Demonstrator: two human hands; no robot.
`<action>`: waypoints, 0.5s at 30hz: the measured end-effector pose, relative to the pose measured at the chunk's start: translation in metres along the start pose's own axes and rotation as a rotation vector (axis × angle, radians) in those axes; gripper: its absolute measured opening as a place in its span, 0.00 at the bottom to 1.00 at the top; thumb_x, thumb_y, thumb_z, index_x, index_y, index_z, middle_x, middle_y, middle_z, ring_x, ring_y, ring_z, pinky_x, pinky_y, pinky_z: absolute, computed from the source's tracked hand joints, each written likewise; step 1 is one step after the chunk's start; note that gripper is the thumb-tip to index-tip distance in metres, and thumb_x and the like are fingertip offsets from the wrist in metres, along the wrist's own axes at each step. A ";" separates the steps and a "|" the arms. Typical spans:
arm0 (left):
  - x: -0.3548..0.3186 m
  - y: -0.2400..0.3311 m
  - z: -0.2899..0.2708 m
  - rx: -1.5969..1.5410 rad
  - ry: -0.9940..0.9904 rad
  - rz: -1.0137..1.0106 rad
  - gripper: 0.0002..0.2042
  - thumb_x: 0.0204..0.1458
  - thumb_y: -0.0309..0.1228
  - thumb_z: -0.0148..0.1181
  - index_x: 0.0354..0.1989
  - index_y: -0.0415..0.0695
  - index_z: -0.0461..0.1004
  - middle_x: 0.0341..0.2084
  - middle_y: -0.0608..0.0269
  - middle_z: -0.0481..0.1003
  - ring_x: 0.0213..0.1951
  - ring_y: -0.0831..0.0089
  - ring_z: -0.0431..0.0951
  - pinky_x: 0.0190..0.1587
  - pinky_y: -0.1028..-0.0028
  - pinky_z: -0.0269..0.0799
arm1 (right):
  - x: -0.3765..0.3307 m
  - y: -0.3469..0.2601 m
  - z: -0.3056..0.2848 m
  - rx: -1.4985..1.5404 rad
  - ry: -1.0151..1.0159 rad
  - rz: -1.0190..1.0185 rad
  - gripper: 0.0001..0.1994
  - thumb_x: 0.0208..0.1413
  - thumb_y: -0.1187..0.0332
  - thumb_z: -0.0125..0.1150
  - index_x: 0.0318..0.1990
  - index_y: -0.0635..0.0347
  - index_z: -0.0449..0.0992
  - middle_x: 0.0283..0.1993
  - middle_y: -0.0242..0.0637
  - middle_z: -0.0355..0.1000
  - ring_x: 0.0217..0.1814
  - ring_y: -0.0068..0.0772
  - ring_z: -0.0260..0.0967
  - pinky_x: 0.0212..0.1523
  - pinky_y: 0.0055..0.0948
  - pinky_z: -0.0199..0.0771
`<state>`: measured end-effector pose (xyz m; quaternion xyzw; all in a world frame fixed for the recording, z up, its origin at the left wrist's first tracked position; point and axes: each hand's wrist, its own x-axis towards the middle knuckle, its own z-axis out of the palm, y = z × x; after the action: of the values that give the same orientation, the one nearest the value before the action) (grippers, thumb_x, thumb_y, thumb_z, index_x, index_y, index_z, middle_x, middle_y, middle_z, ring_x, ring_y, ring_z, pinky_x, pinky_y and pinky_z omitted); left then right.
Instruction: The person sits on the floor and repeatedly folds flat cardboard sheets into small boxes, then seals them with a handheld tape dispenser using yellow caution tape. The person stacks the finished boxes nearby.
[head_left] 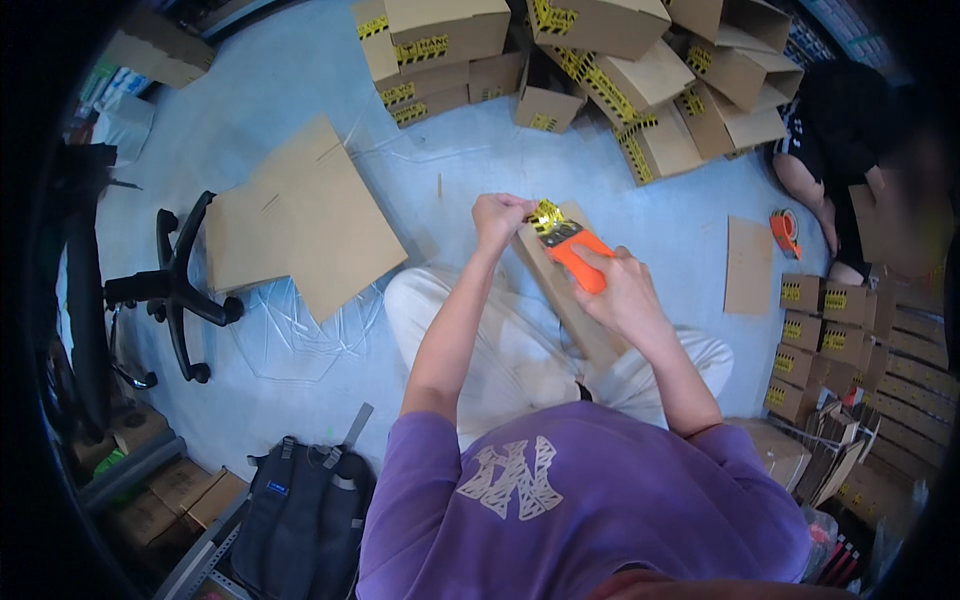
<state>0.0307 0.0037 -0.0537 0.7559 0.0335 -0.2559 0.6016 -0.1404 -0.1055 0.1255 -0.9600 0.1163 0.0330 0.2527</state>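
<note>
My right hand (625, 295) is wrapped round the orange handle of a tape dispenser (585, 255). Yellow-and-black tape (545, 215) shows at the dispenser's far end. Pinched closed at the edge of that tape are the fingers of my left hand (498, 220); the exact grip is small in the picture. Beneath the dispenser, a long narrow cardboard box (585, 335) lies slantwise between my crossed legs, its near end close to my body. The dispenser's front is at the box's far end, and part of the box is hidden by my right hand.
Taped cardboard boxes (655, 145) are piled at the back. A flat cardboard sheet (300, 215) lies left, beside a chair base (175, 285). A black backpack (300, 520) sits lower left. At right are another person (840, 150), a second tape dispenser (786, 233) and stacked small boxes (800, 330).
</note>
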 end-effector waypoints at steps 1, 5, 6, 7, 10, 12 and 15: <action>-0.002 0.002 0.000 0.009 -0.014 0.009 0.07 0.40 0.30 0.72 0.23 0.39 0.83 0.18 0.59 0.79 0.20 0.76 0.77 0.26 0.75 0.72 | -0.008 0.000 -0.008 -0.015 -0.021 0.002 0.22 0.44 0.65 0.64 0.51 0.50 0.77 0.33 0.59 0.71 0.33 0.58 0.73 0.34 0.48 0.77; 0.005 -0.003 -0.001 0.222 -0.107 0.011 0.13 0.40 0.34 0.73 0.30 0.38 0.82 0.26 0.58 0.81 0.25 0.73 0.79 0.31 0.74 0.73 | -0.082 0.012 -0.028 -0.023 -0.119 0.107 0.19 0.47 0.62 0.65 0.49 0.52 0.78 0.31 0.57 0.73 0.33 0.58 0.73 0.36 0.49 0.76; 0.005 -0.004 0.000 0.307 -0.158 0.008 0.16 0.40 0.36 0.74 0.35 0.38 0.82 0.31 0.57 0.82 0.29 0.72 0.81 0.34 0.73 0.74 | -0.092 0.021 -0.026 -0.035 -0.112 0.114 0.18 0.48 0.61 0.64 0.48 0.52 0.78 0.31 0.57 0.73 0.33 0.58 0.73 0.36 0.48 0.76; 0.010 -0.022 -0.003 0.512 -0.085 0.011 0.22 0.41 0.39 0.73 0.43 0.39 0.77 0.38 0.54 0.79 0.34 0.68 0.80 0.38 0.71 0.74 | -0.105 0.024 -0.023 -0.044 -0.110 0.115 0.18 0.49 0.60 0.64 0.47 0.53 0.78 0.30 0.56 0.73 0.33 0.57 0.73 0.37 0.48 0.76; 0.030 -0.024 -0.005 0.933 0.021 0.106 0.37 0.45 0.48 0.67 0.62 0.43 0.63 0.57 0.48 0.69 0.50 0.58 0.75 0.50 0.63 0.70 | -0.100 0.021 -0.030 -0.030 -0.138 0.092 0.17 0.49 0.60 0.64 0.47 0.53 0.78 0.30 0.55 0.73 0.33 0.56 0.73 0.37 0.47 0.77; -0.008 0.058 0.011 0.966 -0.166 0.247 0.41 0.50 0.53 0.60 0.69 0.49 0.52 0.65 0.45 0.59 0.58 0.50 0.68 0.57 0.57 0.65 | -0.104 0.033 -0.026 0.005 -0.094 0.124 0.21 0.42 0.64 0.64 0.49 0.50 0.79 0.32 0.56 0.72 0.32 0.57 0.72 0.37 0.45 0.76; -0.073 0.034 0.074 1.069 -0.056 0.597 0.32 0.55 0.52 0.53 0.68 0.55 0.57 0.62 0.41 0.61 0.55 0.44 0.69 0.57 0.53 0.64 | -0.120 0.035 -0.021 -0.007 -0.100 0.136 0.24 0.39 0.67 0.64 0.51 0.48 0.79 0.32 0.57 0.71 0.31 0.57 0.72 0.37 0.45 0.76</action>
<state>-0.0464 -0.0558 -0.0025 0.9228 -0.3289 -0.0775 0.1854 -0.2657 -0.1208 0.1418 -0.9478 0.1686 0.0983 0.2520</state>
